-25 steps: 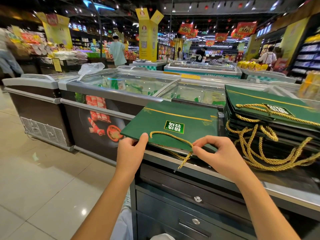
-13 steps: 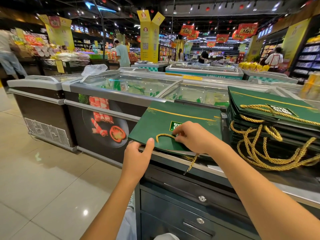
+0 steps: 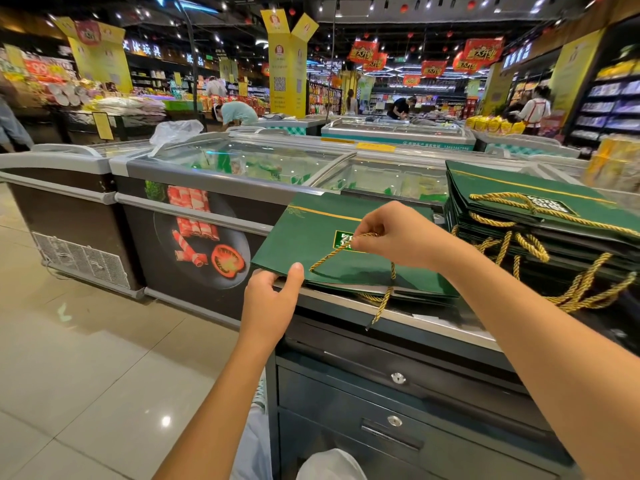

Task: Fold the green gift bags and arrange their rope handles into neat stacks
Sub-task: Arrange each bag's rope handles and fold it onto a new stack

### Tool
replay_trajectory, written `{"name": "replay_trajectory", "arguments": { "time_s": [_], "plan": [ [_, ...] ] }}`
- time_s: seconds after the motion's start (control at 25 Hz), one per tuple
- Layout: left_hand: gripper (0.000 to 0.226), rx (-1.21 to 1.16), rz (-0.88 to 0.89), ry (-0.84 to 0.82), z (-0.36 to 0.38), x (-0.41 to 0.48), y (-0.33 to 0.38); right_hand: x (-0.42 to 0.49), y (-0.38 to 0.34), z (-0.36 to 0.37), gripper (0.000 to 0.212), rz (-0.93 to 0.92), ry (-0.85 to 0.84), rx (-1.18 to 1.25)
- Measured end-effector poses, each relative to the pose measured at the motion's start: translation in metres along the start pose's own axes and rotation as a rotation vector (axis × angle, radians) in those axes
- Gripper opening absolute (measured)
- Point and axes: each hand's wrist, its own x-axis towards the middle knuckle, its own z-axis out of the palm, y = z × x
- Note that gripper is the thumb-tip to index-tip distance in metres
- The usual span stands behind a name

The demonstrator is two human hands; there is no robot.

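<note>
The flat green gift bag point(image 3: 311, 251) lies on the near left end of the counter point(image 3: 433, 323), and its left corner juts out past the counter's end over the floor. My left hand point(image 3: 270, 292) pinches that near left corner, thumb on top and fingers tucked under. My right hand point(image 3: 398, 237) is over the middle of the bag, just right of its printed label, with thumb and fingertips pinched on the top of the gold rope handle point(image 3: 332, 252). The handle is lifted into a loop off the bag's face: one leg slants down to the near left, the other drops to the bag's near edge. So both hands are clamped, one on the bag and one on its rope, and they are apart from each other.

A second rope end point(image 3: 381, 303) comes out from under the bag's near edge and dangles over the counter's steel lip. To the right, near the bag, stands a stack of folded green bags point(image 3: 519, 188), the top one with its handle laid flat across it. Other gold handles point(image 3: 588, 285) spill out of the stack's near side in a loose tangle. Below the counter are dark drawers with round locks point(image 3: 398, 378). To the left and beyond is a glass-topped freezer chest point(image 3: 194, 216) with a picture of meat rolls on its side.
</note>
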Motion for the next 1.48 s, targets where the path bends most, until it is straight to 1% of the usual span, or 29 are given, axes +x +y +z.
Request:
{"name": "replay_trajectory", "arguments": {
  "time_s": [0.16,0.32,0.36,0.48,0.56,0.64,0.76,0.84,0.88,0.96,1.04,1.08,1.12,1.2,1.28,1.32,1.44,1.48],
  "plan": [
    [0.032,-0.003,0.008,-0.016,-0.001,0.002,-0.002,-0.002,-0.014,-0.004,0.013,-0.058,0.053,0.063],
    [0.050,-0.007,0.001,-0.028,-0.003,0.004,-0.004,-0.003,-0.025,-0.017,0.015,-0.073,0.133,0.103],
    [0.051,-0.008,-0.006,-0.032,-0.003,0.004,-0.003,-0.003,-0.027,-0.022,0.015,-0.066,0.161,0.132],
    [0.036,-0.004,-0.017,-0.037,-0.003,0.004,-0.003,-0.003,-0.029,-0.040,0.015,-0.053,0.235,0.200],
    [0.031,-0.016,-0.027,-0.035,-0.003,0.003,-0.003,-0.003,-0.030,-0.052,0.014,-0.053,0.264,0.235],
    [0.031,-0.017,-0.027,-0.029,-0.003,0.002,-0.001,-0.003,-0.031,-0.060,0.013,-0.056,0.293,0.253],
    [0.034,-0.020,-0.030,-0.045,-0.003,0.002,-0.001,-0.002,-0.032,-0.063,0.012,-0.072,0.388,0.285],
    [0.039,-0.026,-0.032,-0.050,-0.003,0.002,0.000,-0.002,-0.032,-0.059,0.012,-0.073,0.422,0.288],
    [0.042,-0.028,-0.031,-0.046,-0.003,0.002,0.000,-0.001,-0.030,-0.056,0.012,-0.057,0.437,0.296],
    [0.037,-0.024,-0.019,-0.034,-0.003,0.002,0.000,0.002,-0.025,-0.048,0.012,0.005,0.448,0.357],
    [0.031,-0.014,-0.018,-0.030,-0.004,0.002,-0.001,0.006,-0.020,-0.041,0.008,0.064,0.430,0.435],
    [0.031,-0.010,-0.021,-0.032,-0.004,0.002,-0.001,0.007,-0.016,-0.038,0.010,0.077,0.408,0.427],
    [0.031,-0.009,-0.024,-0.035,-0.005,0.002,-0.001,0.007,-0.012,-0.035,0.018,0.080,0.378,0.368],
    [0.029,-0.008,-0.020,-0.035,-0.004,0.001,0.000,0.003,-0.002,-0.028,0.037,0.046,0.305,0.173],
    [0.029,-0.003,-0.023,-0.027,-0.004,0.001,0.001,-0.006,0.003,-0.017,0.046,-0.014,0.244,0.060],
    [0.029,-0.004,-0.026,-0.024,-0.005,0.000,0.002,-0.011,0.004,-0.009,0.050,-0.050,0.188,0.045],
    [0.027,-0.015,-0.035,-0.034,-0.005,-0.002,0.007,-0.028,0.000,0.023,0.071,-0.117,-0.078,-0.022],
    [0.025,-0.019,-0.040,-0.037,-0.005,-0.002,0.011,-0.032,-0.001,0.036,0.076,-0.125,-0.113,-0.072]
  ]
}}
